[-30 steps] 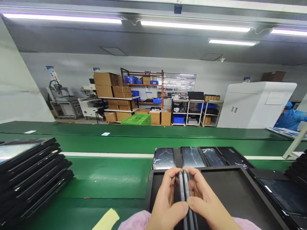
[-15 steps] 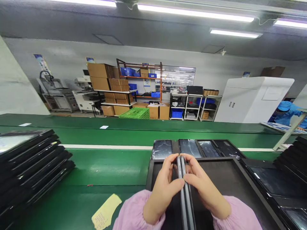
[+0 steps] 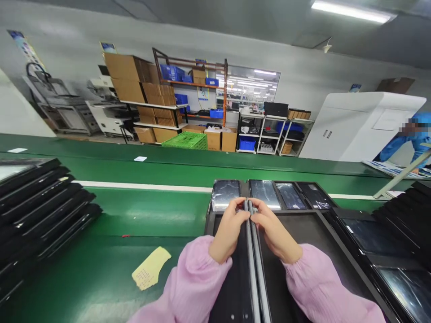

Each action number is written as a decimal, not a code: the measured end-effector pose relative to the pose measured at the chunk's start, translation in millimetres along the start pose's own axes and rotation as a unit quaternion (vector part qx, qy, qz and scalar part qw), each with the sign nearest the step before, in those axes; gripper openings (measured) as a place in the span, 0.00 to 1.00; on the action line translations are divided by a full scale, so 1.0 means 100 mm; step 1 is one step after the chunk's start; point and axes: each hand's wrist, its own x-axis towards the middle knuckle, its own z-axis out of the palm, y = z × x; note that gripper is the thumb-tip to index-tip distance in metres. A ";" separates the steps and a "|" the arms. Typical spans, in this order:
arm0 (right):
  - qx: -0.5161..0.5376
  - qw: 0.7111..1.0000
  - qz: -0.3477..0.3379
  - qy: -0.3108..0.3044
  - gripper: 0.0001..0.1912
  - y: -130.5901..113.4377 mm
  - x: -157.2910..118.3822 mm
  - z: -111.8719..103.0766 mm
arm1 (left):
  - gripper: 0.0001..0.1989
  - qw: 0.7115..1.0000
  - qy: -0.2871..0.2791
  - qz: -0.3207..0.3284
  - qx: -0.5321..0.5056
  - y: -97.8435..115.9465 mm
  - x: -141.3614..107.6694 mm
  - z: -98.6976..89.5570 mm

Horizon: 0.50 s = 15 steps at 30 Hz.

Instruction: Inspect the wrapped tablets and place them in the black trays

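Side by side on edge stand two thin flat black panels (image 3: 255, 273), their long grey edges turned up towards me. My left hand (image 3: 229, 231) is closed on the far end of the pair from the left, thumb on the upper edge. From the right, my right hand (image 3: 273, 231) grips the same end, its fingertips meeting those of the left. Beneath them lies a large black tray (image 3: 321, 226) with a raised rim. Beyond its far rim, several dark glossy screens (image 3: 264, 194) lie in a row. The panels' lower edges are hidden.
A tall stack of black trays (image 3: 43, 211) rises at the left, another (image 3: 409, 224) at the right. A yellow handwritten note (image 3: 151, 268) lies on the green bench (image 3: 111, 264). Across the bench, at the far right, a person in blue (image 3: 417, 139) bends over a surface.
My view has tilted down and turned slightly. Both hands, still gripping the two panels, now sit farther away along their edges, and more of my sleeves shows.
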 end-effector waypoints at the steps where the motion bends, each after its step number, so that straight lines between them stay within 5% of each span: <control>1: -0.005 1.000 0.003 0.008 0.21 0.00 0.01 0.00 | 0.14 1.000 0.010 0.001 0.001 -0.02 0.02 0.00; 11: -0.031 0.999 -0.010 0.019 0.24 -0.02 0.01 0.01 | 0.18 0.999 0.009 0.018 0.039 -0.06 0.08 0.03; 15: -0.073 0.994 -0.047 0.066 0.30 0.10 -0.23 0.04 | 0.23 0.988 0.037 0.064 0.133 -0.13 -0.18 -0.02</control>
